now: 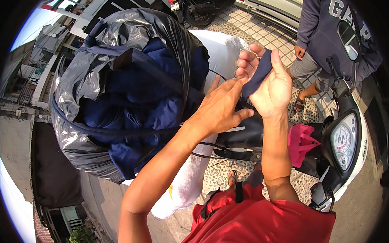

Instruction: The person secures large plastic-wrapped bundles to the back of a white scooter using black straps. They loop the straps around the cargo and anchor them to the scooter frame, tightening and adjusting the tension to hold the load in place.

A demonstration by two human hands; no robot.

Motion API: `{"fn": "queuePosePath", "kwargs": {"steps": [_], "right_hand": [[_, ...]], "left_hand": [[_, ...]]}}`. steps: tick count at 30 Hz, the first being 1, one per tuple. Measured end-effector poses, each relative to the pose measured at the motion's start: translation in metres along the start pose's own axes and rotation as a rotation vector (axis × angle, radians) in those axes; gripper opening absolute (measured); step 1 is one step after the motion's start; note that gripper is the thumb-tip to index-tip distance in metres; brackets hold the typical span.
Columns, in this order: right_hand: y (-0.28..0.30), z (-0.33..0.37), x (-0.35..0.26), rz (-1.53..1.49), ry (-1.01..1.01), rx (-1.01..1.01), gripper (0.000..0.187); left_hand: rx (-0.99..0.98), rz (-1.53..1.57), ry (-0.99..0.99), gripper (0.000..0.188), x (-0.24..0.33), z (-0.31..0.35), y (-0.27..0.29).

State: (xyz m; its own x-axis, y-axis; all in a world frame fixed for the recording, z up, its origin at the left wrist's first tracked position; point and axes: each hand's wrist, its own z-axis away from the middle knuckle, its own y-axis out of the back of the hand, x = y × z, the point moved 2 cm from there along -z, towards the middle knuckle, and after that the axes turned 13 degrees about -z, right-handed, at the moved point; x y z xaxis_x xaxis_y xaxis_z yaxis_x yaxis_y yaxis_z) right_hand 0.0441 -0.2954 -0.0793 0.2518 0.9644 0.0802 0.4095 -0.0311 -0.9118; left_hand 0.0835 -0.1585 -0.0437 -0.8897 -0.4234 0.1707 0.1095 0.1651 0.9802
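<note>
A navy fabric strap (258, 74) lies across the upturned palm of my right hand (271, 92), whose fingers curl loosely around it. Palm down beside it, my left hand (223, 103) has its fingers stretched toward the strap and its thumb apart. Its fingertips meet the strap near the heel of my right hand; what lies under them is hidden. To the left bulges a large black plastic bag (76, 90), open at the top and full of dark blue cloth (136, 106). A band of navy strap (120, 130) runs across the bag's front.
The load sits on a motorbike, with its speedometer (344, 139) and mirror (349, 41) at right. A white sack (183, 184) lies under the bag. Pink cloth (303, 143) hangs by the handlebar. A person in a dark hoodie (313, 24) stands beyond, near a parked car (269, 9).
</note>
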Motion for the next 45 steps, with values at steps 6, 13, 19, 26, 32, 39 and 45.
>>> {"fn": "queuePosePath", "kwargs": {"steps": [6, 13, 19, 26, 32, 39, 45], "right_hand": [[-0.024, -0.047, 0.008, 0.384, 0.131, -0.106, 0.04], [0.066, -0.01, -0.022, -0.277, 0.079, 0.067, 0.006], [0.008, -0.006, 0.018, 0.321, 0.254, 0.022, 0.014], [-0.035, -0.04, 0.004, 0.338, 0.169, -0.344, 0.066], [0.034, 0.046, 0.087, 1.274, -0.059, 0.056, 0.009], [0.053, 0.044, 0.122, 1.522, 0.544, -0.232, 0.037], [0.054, 0.03, 0.101, 1.728, 0.286, -0.355, 0.02]], "left_hand": [[0.118, 1.116, 0.347, 0.031, 0.002, 0.005, 0.075], [0.56, 0.309, 0.053, 0.012, 0.004, -0.015, 0.188], [0.552, -0.278, -0.174, 0.034, 0.037, -0.021, 0.151], [0.233, 0.351, 0.319, 0.02, 0.006, -0.011, 0.151], [0.923, -0.411, 0.091, 0.014, 0.037, 0.032, 0.254], [0.065, -0.503, 0.11, 0.023, 0.019, 0.046, 0.092], [0.031, -0.744, 0.085, 0.018, 0.002, 0.055, 0.046]]}}
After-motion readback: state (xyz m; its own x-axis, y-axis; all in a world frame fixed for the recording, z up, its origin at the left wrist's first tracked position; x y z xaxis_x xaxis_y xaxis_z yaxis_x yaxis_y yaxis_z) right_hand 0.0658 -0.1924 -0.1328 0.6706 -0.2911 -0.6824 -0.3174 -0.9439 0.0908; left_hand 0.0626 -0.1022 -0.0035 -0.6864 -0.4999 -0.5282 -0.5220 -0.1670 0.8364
